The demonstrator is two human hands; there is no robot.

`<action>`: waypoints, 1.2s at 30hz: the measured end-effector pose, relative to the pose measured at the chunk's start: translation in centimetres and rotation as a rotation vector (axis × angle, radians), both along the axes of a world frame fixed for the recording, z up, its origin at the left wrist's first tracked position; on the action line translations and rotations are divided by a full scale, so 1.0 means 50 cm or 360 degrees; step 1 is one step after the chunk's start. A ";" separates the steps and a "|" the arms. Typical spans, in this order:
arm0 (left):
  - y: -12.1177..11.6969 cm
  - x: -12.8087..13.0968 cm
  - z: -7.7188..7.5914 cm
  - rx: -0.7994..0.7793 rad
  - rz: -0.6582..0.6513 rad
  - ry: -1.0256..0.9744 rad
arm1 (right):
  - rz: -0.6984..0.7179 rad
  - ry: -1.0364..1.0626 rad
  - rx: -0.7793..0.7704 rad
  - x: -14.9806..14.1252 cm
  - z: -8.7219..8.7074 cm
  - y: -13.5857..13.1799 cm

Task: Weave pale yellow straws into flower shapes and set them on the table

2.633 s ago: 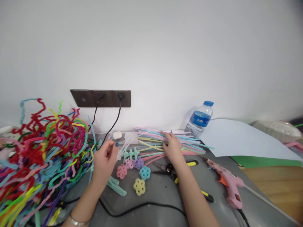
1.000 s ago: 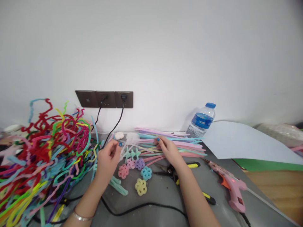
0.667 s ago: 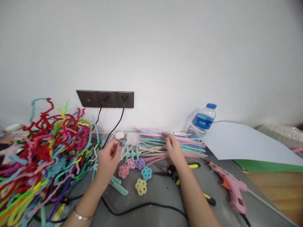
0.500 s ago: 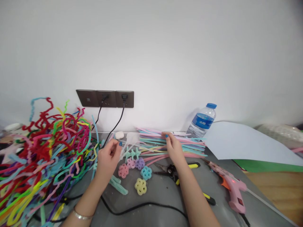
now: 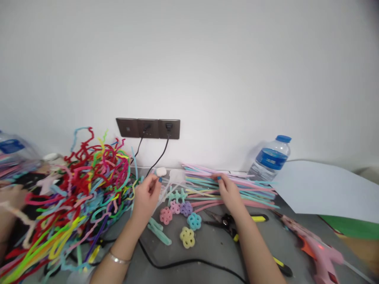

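Observation:
My left hand (image 5: 146, 198) is pinched shut near the edge of a clear plastic sleeve (image 5: 171, 180), holding something I cannot make out. My right hand (image 5: 228, 191) rests on a bundle of straight pastel pipe cleaners (image 5: 237, 186), fingers curled among the strands. Between my hands lie small pipe-cleaner flowers: pink (image 5: 166, 215), purple (image 5: 186, 208), blue (image 5: 194, 221) and yellow (image 5: 187, 237). A mint-green twisted piece (image 5: 176, 195) lies behind them, and mint-green stems (image 5: 160, 233) sit below my left hand.
A big tangle of bright pipe cleaners (image 5: 79, 197) fills the left side. Black-and-yellow pliers (image 5: 227, 223) and a pink glue gun (image 5: 316, 252) lie on the right. Behind are a water bottle (image 5: 271, 157), a white sheet (image 5: 322, 189), a wall socket (image 5: 148, 128) with cables, and a white earbud case (image 5: 161, 171).
The view has swung left, so everything sits further right in the frame. My right hand has shifted slightly along the pastel bundle. My left hand keeps its pinch.

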State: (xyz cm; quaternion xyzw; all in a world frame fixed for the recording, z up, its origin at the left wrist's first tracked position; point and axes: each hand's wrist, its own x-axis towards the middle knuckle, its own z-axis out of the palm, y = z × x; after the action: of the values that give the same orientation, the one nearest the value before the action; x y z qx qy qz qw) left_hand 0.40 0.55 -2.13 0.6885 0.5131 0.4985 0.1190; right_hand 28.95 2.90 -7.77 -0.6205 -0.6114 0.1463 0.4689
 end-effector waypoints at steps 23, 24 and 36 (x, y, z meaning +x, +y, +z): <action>-0.183 -0.081 0.116 -0.0361 -0.0061 0.0875 | 0.0199 -0.0035 -0.0094 0.048 -0.074 0.046; -0.190 -0.097 0.114 -0.0377 -0.0016 0.0900 | 0.0198 -0.0037 -0.0093 0.049 -0.076 0.048; -0.210 -0.344 0.185 -0.0054 0.0861 0.0761 | 0.0209 -0.0018 -0.0158 0.064 -0.093 0.056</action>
State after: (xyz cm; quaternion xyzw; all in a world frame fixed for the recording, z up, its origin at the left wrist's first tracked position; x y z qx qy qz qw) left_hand -16.78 -9.96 7.10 0.6229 0.6983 0.3282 -0.1292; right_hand 32.12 5.69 -12.40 -0.6024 -0.6454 0.2032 0.4234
